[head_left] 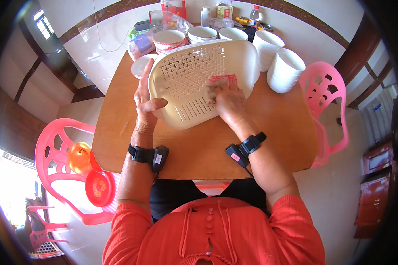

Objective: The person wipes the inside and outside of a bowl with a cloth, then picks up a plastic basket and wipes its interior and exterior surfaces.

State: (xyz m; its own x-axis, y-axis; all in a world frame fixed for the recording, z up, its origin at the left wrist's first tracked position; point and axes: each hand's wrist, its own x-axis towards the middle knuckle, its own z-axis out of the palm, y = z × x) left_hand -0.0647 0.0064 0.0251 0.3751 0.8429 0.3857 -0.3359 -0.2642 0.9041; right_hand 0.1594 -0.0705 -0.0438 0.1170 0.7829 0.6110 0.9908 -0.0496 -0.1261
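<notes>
A cream plastic basket point(238, 59) with cut-out holes is tilted up over the wooden table point(192, 155), its inside facing me. My left hand point(146, 96) grips its left rim, with the thumb over the inner side and the fingers behind. Bunched under the fingers of my right hand point(230, 102) is a cloth point(223, 80) with a red-patterned edge, pressed against the basket's inner surface. Part of the cloth is hidden by that hand. Just behind the basket's left end, a small bowl point(141, 66) is partly covered by my left fingers.
Stacked white bowls point(285, 71) stand at the table's right rear, beside another stack point(267, 39). Red-patterned bowls point(169, 39), a bottle point(254, 16) and a white container point(205, 16) line the back. Pink plastic chairs flank the table; the left chair point(49, 155) holds a red basin point(100, 188).
</notes>
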